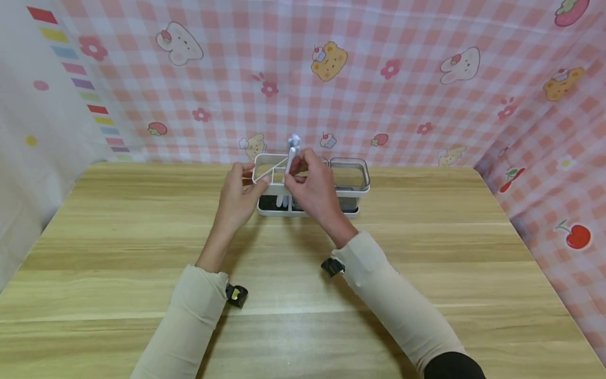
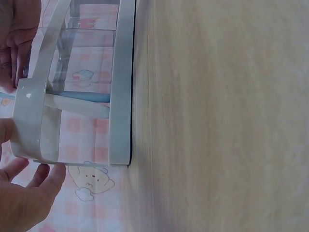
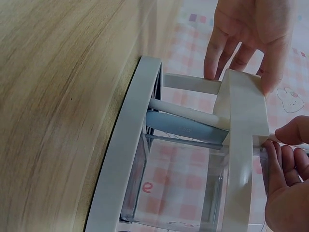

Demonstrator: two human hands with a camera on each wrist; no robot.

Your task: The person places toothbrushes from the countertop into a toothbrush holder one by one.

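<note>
A white toothbrush holder (image 1: 307,213) with a raised top frame and a base stands at the back of the table. My left hand (image 1: 239,195) grips the left end of its top frame (image 2: 26,121), thumb in front and fingers behind. My right hand (image 1: 314,184) pinches an upright toothbrush (image 1: 292,152) just above the frame, its head pointing up. Below the frame, a white handle (image 3: 188,112) and a blue handle (image 3: 186,126) slant side by side down to the base. A thin white bar (image 1: 272,171) crosses the left opening diagonally.
A clear cup (image 1: 350,176) sits in the holder's right side; more clear plastic (image 3: 178,179) shows beside the handles. Behind the wooden table (image 1: 289,316) hangs a pink checked cloth (image 1: 227,79), close to the holder's back. Each sleeve has a small black device (image 1: 236,296) at its cuff.
</note>
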